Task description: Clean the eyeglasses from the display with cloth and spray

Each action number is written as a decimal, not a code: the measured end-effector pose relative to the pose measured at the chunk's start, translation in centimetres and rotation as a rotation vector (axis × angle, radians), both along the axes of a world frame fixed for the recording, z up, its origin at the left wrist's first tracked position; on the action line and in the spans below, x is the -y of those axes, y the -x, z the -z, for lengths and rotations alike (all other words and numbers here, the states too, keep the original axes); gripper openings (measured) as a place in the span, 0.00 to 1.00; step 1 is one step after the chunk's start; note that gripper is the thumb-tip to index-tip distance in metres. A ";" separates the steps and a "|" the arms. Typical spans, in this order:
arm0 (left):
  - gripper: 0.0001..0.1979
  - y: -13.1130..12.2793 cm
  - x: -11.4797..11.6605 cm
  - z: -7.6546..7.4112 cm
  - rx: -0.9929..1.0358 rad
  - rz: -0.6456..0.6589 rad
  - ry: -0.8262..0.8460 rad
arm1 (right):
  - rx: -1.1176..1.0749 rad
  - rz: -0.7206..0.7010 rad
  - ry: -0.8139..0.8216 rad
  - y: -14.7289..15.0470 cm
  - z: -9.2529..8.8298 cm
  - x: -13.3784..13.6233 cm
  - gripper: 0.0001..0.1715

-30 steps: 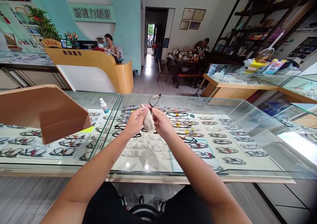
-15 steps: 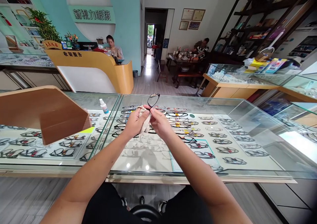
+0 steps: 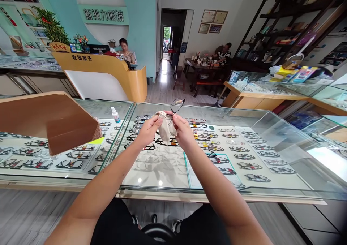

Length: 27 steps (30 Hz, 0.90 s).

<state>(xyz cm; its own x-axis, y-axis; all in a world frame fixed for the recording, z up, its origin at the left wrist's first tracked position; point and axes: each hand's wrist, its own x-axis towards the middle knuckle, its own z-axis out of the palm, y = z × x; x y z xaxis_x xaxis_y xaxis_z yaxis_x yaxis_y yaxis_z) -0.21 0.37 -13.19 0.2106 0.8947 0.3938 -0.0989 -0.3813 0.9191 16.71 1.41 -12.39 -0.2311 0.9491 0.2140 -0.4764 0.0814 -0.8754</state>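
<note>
Both my hands are raised over a glass display counter [image 3: 244,115]. My left hand [image 3: 148,130] pinches a pale cleaning cloth [image 3: 166,128] that drapes over part of a pair of black-framed glasses [image 3: 177,105]. My right hand [image 3: 184,131] grips the glasses by the frame; one lens sticks up above my fingers. The other lens is hidden under the cloth. Rows of spectacle frames [image 3: 238,154] lie inside the case below.
A small white spray bottle [image 3: 115,115] stands on the glass at left, behind a tan cardboard box [image 3: 48,122]. A person sits behind an orange reception desk [image 3: 108,75]; another person sits at a far table [image 3: 206,68]. More glass counters [image 3: 284,87] stand at right.
My hands and the glasses have shifted slightly right and up. The cloth has opened out and now hangs wider between my hands.
</note>
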 end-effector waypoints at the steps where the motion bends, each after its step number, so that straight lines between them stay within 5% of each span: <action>1: 0.34 0.1 -0.1 0.1 -0.003 -0.014 0.000 | 0.008 0.000 -0.006 0.0 0.0 0.0 0.27; 14: 0.35 0.5 -0.9 0.3 0.240 -0.131 0.126 | 0.154 0.090 -0.279 -1.1 1.1 -1.5 0.22; 27: 0.34 1.3 -1.1 0.0 0.226 -0.069 0.127 | 0.386 -0.075 -0.322 -0.5 0.6 -0.7 0.27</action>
